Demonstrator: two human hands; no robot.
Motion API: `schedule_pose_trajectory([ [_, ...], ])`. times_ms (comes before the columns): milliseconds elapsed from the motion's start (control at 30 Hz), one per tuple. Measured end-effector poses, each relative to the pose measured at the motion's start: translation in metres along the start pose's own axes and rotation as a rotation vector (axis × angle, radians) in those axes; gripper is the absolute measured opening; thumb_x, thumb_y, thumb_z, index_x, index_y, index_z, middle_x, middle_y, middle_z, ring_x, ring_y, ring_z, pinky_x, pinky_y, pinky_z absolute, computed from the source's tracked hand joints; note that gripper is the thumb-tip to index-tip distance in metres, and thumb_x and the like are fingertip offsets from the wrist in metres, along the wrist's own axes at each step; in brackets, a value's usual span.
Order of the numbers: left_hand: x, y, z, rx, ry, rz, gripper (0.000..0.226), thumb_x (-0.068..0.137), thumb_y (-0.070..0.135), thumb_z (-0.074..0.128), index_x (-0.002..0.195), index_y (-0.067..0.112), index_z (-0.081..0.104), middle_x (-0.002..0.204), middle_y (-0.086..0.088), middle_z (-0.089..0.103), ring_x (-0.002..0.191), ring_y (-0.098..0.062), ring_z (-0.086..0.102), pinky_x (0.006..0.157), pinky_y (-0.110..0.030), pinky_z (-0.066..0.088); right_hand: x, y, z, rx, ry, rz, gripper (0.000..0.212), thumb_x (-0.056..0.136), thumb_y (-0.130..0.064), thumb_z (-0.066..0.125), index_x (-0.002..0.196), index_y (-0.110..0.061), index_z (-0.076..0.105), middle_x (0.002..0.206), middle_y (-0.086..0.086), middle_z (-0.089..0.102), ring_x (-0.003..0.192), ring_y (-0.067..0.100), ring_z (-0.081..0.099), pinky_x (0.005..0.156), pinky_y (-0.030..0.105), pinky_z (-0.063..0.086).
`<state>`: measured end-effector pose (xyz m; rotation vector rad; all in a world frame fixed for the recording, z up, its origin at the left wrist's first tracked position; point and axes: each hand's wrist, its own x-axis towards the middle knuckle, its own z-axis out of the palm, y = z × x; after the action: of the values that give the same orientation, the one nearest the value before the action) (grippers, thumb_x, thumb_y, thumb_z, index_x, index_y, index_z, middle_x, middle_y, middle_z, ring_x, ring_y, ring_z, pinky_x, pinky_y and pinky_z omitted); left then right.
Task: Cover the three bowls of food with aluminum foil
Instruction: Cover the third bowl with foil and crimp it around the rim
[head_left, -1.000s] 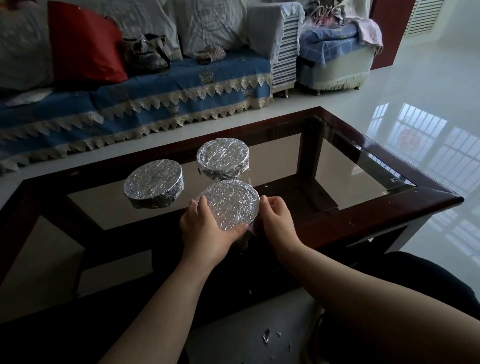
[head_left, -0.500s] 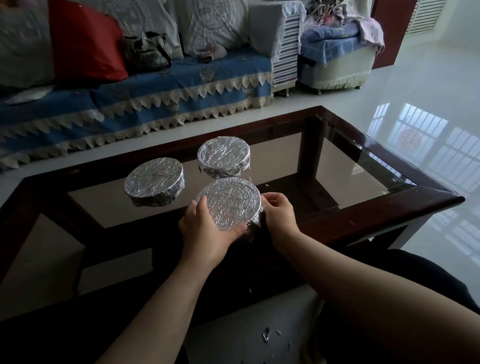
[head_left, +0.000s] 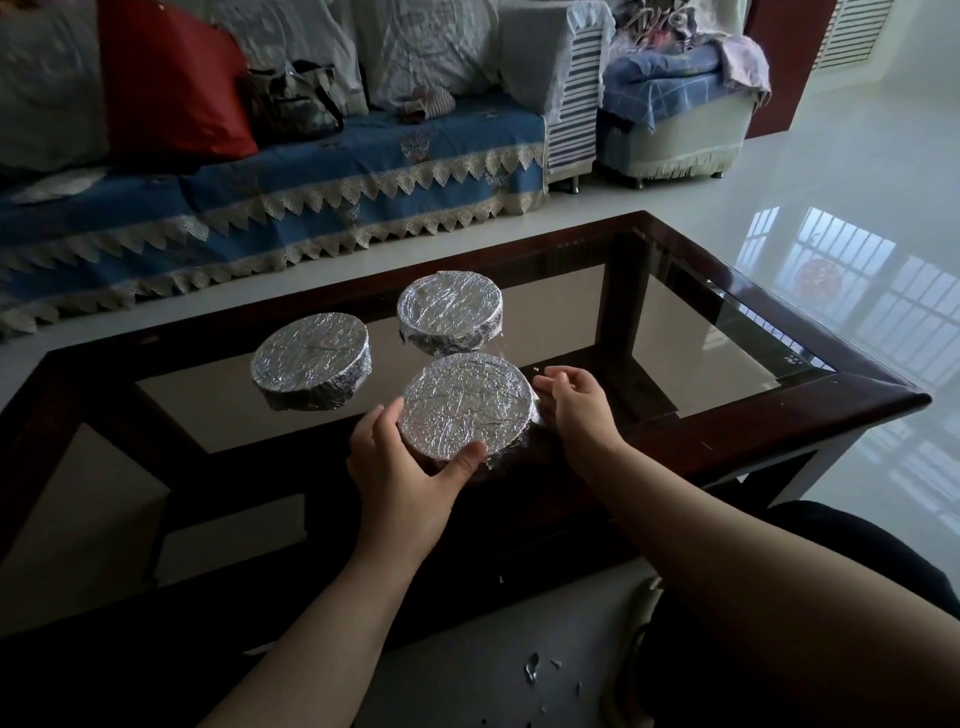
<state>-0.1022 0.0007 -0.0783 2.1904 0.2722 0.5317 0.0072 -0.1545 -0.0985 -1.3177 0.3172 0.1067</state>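
Observation:
Three bowls stand on the glass table (head_left: 779, 415), each wrapped in crinkled aluminum foil. The near bowl (head_left: 467, 405) sits by the table's front rail. My left hand (head_left: 400, 478) grips it, with the thumb on the near rim and the fingers round its left side. Just to the bowl's right is my right hand (head_left: 582, 410), fingers loosely curled and holding nothing; whether it touches the foil I cannot tell. The left bowl (head_left: 310, 353) and the far bowl (head_left: 449, 309) stand untouched behind.
Small foil scraps (head_left: 532, 670) lie on the floor near my knees. A sofa with a blue cover (head_left: 311, 176) and a red cushion (head_left: 171, 83) runs behind the table. An armchair (head_left: 680, 130) stands at the back right, on a glossy white floor.
My right hand has let go of the foil at the near bowl's right edge and drawn slightly away. My left hand has stayed on the bowl.

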Motion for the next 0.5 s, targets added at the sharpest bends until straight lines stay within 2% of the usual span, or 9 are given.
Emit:
schedule_pose_trajectory([
  [33, 0.003, -0.002, -0.002, 0.045, -0.010, 0.081, 0.102, 0.064, 0.079, 0.057, 0.139, 0.013, 0.040, 0.148, -0.014, 0.027, 0.139, -0.027, 0.022, 0.108, -0.031, 0.019, -0.002, 0.000, -0.001, -0.004, 0.027, -0.049, 0.023, 0.101, -0.021, 0.043, 0.114, -0.006, 0.053, 0.108, 0.009, 0.065, 0.087, 0.016, 0.066, 0.072, 0.029, 0.057],
  [100, 0.012, -0.008, -0.003, 0.148, -0.070, 0.229, 0.102, 0.065, 0.087, 0.044, 0.141, 0.019, 0.039, 0.153, -0.014, 0.019, 0.143, -0.029, 0.015, 0.112, -0.039, 0.018, -0.010, 0.004, -0.001, -0.074, 0.040, -0.186, 0.022, 0.098, -0.028, 0.049, 0.111, -0.011, 0.055, 0.108, 0.007, 0.065, 0.098, 0.018, 0.066, 0.085, 0.037, 0.056],
  [200, 0.025, -0.017, -0.002, 0.248, -0.197, 0.318, 0.101, 0.065, 0.090, 0.038, 0.145, 0.028, 0.033, 0.159, -0.008, 0.006, 0.147, -0.029, -0.001, 0.115, -0.043, 0.009, -0.034, 0.017, 0.001, -0.251, -0.022, -0.352, 0.027, 0.096, -0.031, 0.053, 0.117, -0.014, 0.056, 0.109, -0.001, 0.064, 0.104, 0.012, 0.061, 0.092, 0.030, 0.051],
  [267, 0.028, -0.024, 0.002, 0.275, -0.272, 0.313, 0.102, 0.065, 0.090, 0.037, 0.146, 0.029, 0.032, 0.160, -0.008, 0.002, 0.147, -0.029, 0.000, 0.117, -0.051, 0.014, -0.044, 0.028, 0.002, -0.275, -0.070, -0.352, 0.034, 0.093, -0.034, 0.056, 0.123, -0.017, 0.053, 0.114, -0.006, 0.062, 0.108, 0.006, 0.058, 0.093, 0.025, 0.048],
  [367, 0.023, -0.029, 0.012, 0.321, -0.295, 0.291, 0.098, 0.068, 0.081, 0.044, 0.146, 0.023, 0.033, 0.159, -0.013, -0.003, 0.146, -0.032, 0.006, 0.113, -0.055, 0.024, -0.043, 0.031, 0.002, -0.206, -0.067, -0.331, 0.037, 0.091, -0.035, 0.059, 0.124, -0.018, 0.056, 0.117, -0.005, 0.064, 0.110, 0.007, 0.060, 0.096, 0.030, 0.050],
  [500, 0.019, -0.025, 0.018, 0.353, -0.257, 0.261, 0.099, 0.070, 0.078, 0.039, 0.147, 0.016, 0.032, 0.158, -0.018, -0.004, 0.146, -0.033, 0.000, 0.115, -0.054, 0.019, -0.038, 0.027, 0.004, -0.113, -0.028, -0.282, 0.020, 0.094, -0.029, 0.056, 0.110, -0.018, 0.063, 0.106, 0.001, 0.070, 0.101, 0.013, 0.065, 0.094, 0.034, 0.052],
])
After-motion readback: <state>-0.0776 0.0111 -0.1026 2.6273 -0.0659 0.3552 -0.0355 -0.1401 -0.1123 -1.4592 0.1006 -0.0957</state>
